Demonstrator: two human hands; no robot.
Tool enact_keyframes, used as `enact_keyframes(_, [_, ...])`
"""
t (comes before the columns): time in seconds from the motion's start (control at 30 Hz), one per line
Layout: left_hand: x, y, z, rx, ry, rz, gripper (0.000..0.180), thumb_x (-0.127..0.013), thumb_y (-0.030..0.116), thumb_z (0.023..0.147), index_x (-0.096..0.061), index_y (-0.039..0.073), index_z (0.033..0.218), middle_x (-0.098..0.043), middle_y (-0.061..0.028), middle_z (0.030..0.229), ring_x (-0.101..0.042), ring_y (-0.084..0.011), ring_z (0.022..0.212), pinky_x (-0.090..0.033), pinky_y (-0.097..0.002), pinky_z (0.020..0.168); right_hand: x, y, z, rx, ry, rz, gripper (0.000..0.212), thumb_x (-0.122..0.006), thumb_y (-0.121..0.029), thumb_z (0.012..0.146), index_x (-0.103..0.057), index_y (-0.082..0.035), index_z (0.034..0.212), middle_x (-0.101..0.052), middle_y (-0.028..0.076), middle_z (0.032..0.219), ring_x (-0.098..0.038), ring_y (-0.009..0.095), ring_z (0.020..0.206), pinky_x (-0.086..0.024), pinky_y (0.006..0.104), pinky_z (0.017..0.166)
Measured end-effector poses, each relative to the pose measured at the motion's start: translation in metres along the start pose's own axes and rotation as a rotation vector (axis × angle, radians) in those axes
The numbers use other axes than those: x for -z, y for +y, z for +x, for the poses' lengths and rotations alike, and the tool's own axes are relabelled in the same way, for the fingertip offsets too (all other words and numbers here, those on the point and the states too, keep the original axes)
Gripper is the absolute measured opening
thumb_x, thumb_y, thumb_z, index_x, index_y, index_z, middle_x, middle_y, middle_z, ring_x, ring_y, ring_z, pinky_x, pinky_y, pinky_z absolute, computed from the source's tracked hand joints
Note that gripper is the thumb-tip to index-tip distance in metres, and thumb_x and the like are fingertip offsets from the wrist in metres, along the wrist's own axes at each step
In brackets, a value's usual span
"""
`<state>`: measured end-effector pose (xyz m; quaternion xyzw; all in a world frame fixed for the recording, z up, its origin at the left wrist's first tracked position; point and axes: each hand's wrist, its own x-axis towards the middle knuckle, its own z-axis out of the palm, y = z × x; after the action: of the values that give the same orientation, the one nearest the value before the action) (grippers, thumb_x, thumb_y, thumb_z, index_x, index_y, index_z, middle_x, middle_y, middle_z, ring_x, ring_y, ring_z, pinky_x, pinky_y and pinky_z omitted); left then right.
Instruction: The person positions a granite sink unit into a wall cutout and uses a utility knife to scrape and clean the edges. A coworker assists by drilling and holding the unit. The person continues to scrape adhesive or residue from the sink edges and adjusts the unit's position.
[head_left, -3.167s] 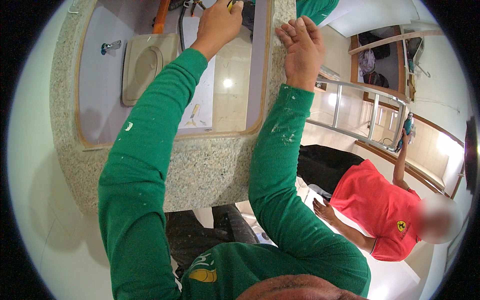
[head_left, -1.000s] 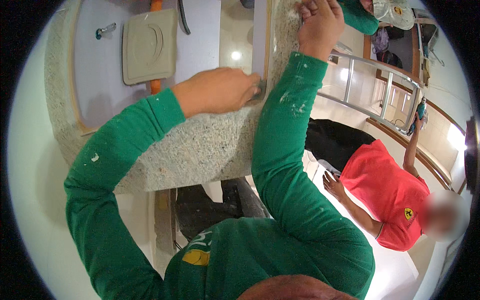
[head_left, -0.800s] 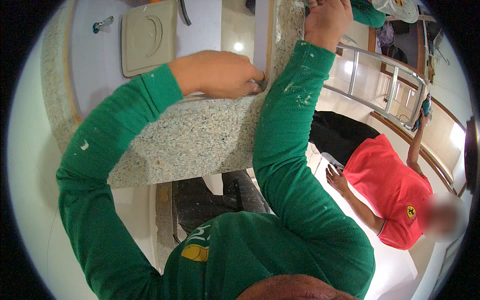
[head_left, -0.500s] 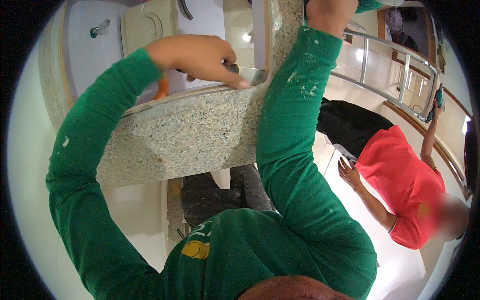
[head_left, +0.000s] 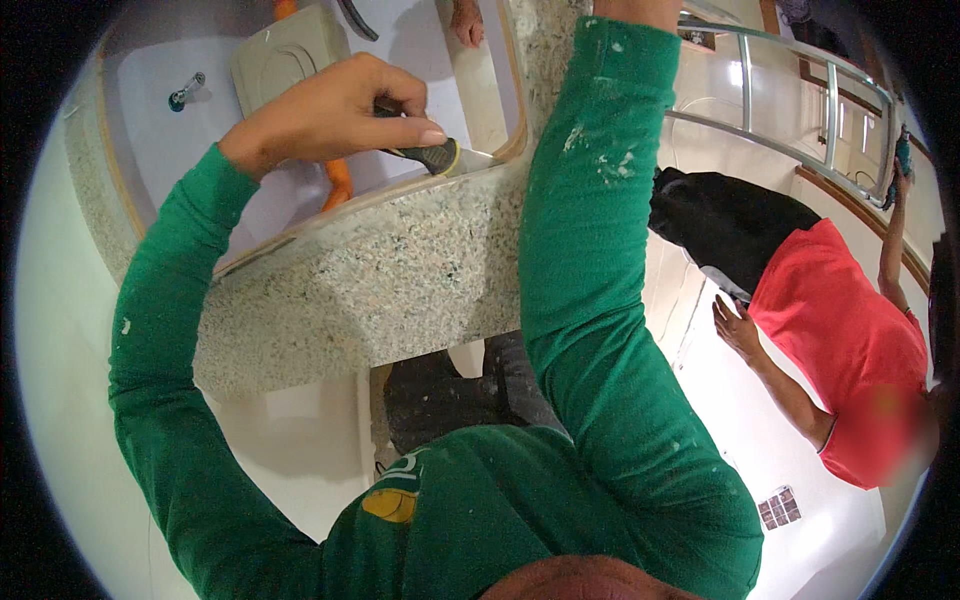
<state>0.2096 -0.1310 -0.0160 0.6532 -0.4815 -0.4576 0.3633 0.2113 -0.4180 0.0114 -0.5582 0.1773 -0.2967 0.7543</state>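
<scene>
My left hand (head_left: 335,115) is closed on the handle of a putty knife (head_left: 437,157), its thumb pressed along the top. The handle is black with a yellow band. Its metal blade meets the inner edge of an opening in a speckled granite slab (head_left: 370,280), close to a rounded corner. My right arm stretches forward across the slab. Of my right hand (head_left: 645,10) just the wrist end shows at the upper edge, so its fingers are hidden. Inside the opening, part of another hand (head_left: 467,24) hangs with fingers down; whose it is I cannot tell.
Through the opening show a small metal tap (head_left: 187,92), a cream plastic box (head_left: 285,65) and an orange pipe (head_left: 338,187). To the right, a person in a red shirt (head_left: 840,320) holds a teal tool (head_left: 903,160) near an aluminium ladder (head_left: 745,85).
My left hand has moved left, showing more of the putty knife. My right hand has gone mostly past the upper edge. A hand now shows in the opening. The whole view has shifted slightly.
</scene>
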Motion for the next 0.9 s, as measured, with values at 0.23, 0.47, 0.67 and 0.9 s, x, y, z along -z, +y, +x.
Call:
enact_keyframes(0.23, [0.005, -0.007, 0.031, 0.131, 0.078, -0.089, 0.029, -0.075, 0.032, 0.101, -0.073, 0.005, 0.090, -0.066, 0.0024, 0.079, -0.061, -0.0115, 0.075, -0.048, -0.0299, 0.067, -0.002, 0.004, -0.009, -0.001, -0.017, 0.049, 0.030, -0.074, -0.014, 0.097, -0.063, -0.001, 0.122, -0.068, 0.006, 0.097, -0.066, 0.018, 0.082, -0.058, 0.0340, 0.072])
enact_keyframes(0.47, [-0.055, 0.016, 0.051, 0.178, 0.612, -1.168, 0.024, -0.064, 0.031, 0.109, -0.065, 0.009, 0.100, -0.063, 0.0015, 0.074, -0.058, -0.0118, 0.066, -0.050, -0.0295, 0.064, 0.006, 0.008, -0.009, 0.039, 0.028, 0.092, 0.028, -0.074, -0.014, 0.098, -0.063, -0.001, 0.120, -0.068, 0.006, 0.098, -0.065, 0.019, 0.085, -0.057, 0.0354, 0.075])
enact_keyframes(0.67, [-0.041, 0.032, 0.056, 0.410, 0.579, -1.464, 0.036, -0.059, 0.037, 0.112, -0.054, 0.014, 0.084, -0.046, 0.0008, 0.058, -0.046, -0.0159, 0.052, -0.050, -0.0371, 0.064, -0.003, 0.001, -0.011, 0.032, -0.003, 0.099, 0.028, -0.075, -0.014, 0.098, -0.063, -0.001, 0.119, -0.068, 0.005, 0.098, -0.065, 0.019, 0.085, -0.057, 0.0357, 0.075])
enact_keyframes(0.9, [-0.020, 0.002, 0.033, 0.430, 0.748, -1.566, 0.041, -0.062, 0.037, 0.110, -0.050, 0.018, 0.076, -0.039, 0.0057, 0.052, -0.043, -0.0124, 0.048, -0.048, -0.0349, 0.059, 0.002, 0.004, -0.004, 0.014, 0.032, 0.134, 0.029, -0.076, -0.014, 0.098, -0.063, 0.000, 0.120, -0.068, 0.005, 0.096, -0.066, 0.019, 0.084, -0.058, 0.0349, 0.075])
